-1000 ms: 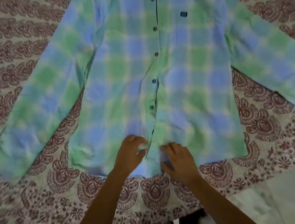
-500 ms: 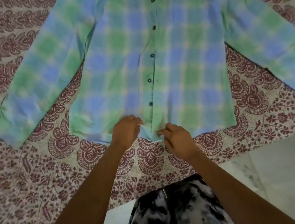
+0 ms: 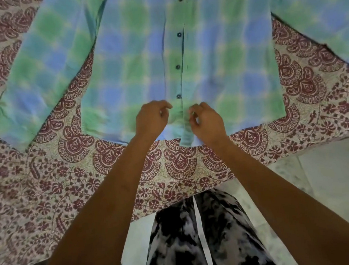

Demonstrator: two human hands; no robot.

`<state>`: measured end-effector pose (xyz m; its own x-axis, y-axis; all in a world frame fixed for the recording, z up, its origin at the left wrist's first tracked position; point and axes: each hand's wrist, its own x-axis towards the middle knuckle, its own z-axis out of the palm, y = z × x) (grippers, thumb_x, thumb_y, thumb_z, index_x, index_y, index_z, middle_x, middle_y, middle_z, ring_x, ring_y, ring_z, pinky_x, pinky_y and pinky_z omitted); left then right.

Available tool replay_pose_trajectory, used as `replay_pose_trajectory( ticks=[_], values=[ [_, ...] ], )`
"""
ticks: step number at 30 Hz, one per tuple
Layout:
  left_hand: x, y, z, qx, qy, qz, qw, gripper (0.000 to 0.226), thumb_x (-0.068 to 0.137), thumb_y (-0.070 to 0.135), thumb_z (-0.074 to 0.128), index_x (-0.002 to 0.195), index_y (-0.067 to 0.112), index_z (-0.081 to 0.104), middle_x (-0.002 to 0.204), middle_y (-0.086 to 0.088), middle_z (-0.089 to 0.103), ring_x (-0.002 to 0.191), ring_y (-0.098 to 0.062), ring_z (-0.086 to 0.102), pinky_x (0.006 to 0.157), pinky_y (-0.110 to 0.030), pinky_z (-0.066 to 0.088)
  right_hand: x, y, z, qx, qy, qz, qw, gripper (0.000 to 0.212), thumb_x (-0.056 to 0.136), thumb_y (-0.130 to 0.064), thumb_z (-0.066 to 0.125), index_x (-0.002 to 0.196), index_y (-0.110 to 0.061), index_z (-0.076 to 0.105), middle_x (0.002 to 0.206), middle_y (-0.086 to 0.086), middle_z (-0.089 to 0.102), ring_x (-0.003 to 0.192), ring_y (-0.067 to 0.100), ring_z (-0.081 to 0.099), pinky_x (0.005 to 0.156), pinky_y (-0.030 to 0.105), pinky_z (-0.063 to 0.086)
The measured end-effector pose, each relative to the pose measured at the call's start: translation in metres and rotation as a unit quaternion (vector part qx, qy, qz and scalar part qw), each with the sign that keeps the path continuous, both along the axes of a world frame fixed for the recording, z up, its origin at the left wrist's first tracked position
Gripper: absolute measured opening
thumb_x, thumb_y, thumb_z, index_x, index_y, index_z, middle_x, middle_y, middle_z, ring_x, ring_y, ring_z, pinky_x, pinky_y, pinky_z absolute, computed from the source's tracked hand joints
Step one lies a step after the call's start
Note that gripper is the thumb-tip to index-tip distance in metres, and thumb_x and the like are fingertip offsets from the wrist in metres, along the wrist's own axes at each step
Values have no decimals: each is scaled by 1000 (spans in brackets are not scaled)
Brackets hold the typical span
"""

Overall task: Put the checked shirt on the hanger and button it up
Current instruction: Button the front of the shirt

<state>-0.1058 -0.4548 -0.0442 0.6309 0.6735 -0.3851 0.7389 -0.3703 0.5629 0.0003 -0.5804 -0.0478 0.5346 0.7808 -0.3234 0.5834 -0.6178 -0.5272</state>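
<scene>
Maroon-printed bedspread [image 3: 72, 179] covers the surface where a green-and-blue checked shirt [image 3: 226, 64] lies flat, front up, sleeves spread to either side. Dark buttons [image 3: 179, 96] run down its closed front. Just below the lowest one in view, at the hem, the person's left hand [image 3: 152, 119] and right hand [image 3: 207, 122] sit on either side of the front edge, fingers curled; whether either grasps cloth cannot be told. Black-and-white trousers [image 3: 200, 246] show below.
</scene>
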Motion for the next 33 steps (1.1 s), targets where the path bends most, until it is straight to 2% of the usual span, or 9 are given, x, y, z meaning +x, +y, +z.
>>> replay_pose_trajectory(
  ticks=[5,8,12,16,21,23,26,30,33],
  values=[
    [28,9,-10,-24,-75,37,996,23,84,6,54,98,11,71,94,-12,73,84,-27,67,83,-30,52,4,28,-10,-6,-9,-64,998,26,85,-19,54,107,-6,50,104,15,57,89,34,58,67,38,45],
    [34,14,-20,-41,-62,40,996,27,85,6,52,105,9,69,101,-12,71,90,-24,66,89,-28,50,3,41,-16,-59,-12,-88,994,37,82,-27,61,109,-6,47,107,15,54,92,34,56,67,38,45],
    [39,16,-27,-53,-31,4,998,29,86,7,55,113,9,65,111,-14,66,95,-25,64,91,-26,46,5,47,-19,-61,-1,-146,987,28,84,-14,52,110,-5,50,107,15,59,92,35,58,67,36,42],
    [43,11,-31,-28,-3,-45,999,19,84,13,60,102,9,62,105,-16,60,94,-30,61,84,-39,50,10,39,-18,4,32,-204,978,28,86,-4,44,110,-5,59,98,19,68,89,37,62,63,30,38],
    [52,8,-33,-10,-7,-17,1000,9,85,11,55,89,7,61,95,-16,62,88,-32,59,76,-40,49,14,34,-13,27,94,-264,960,25,83,-1,49,101,-5,65,89,17,71,82,31,64,61,22,37],
    [53,7,-34,-38,-42,13,998,7,83,10,57,84,5,62,87,-14,66,80,-28,61,74,-34,50,14,35,-15,30,110,-282,952,21,82,-2,52,97,-6,66,89,15,71,82,28,64,62,21,38],
    [54,5,-31,-93,-63,76,991,7,81,9,62,85,5,64,85,-6,67,71,-13,54,60,-6,39,11,35,-20,37,136,-316,938,17,84,-7,56,96,-8,67,93,13,72,85,24,64,70,23,44],
    [55,1,-33,-146,-67,147,976,8,79,11,66,85,6,67,91,-7,71,76,-12,61,73,-17,48,9,33,-27,68,214,-364,904,16,85,-3,54,95,-6,66,87,10,67,81,20,60,78,33,48],
    [57,1,-28,-162,-60,156,973,7,79,10,65,85,5,68,91,-8,71,75,-10,59,67,-11,44,7,32,-23,106,289,-390,868,20,88,2,49,99,-3,65,92,7,64,85,17,58,75,21,48]
  ],
)
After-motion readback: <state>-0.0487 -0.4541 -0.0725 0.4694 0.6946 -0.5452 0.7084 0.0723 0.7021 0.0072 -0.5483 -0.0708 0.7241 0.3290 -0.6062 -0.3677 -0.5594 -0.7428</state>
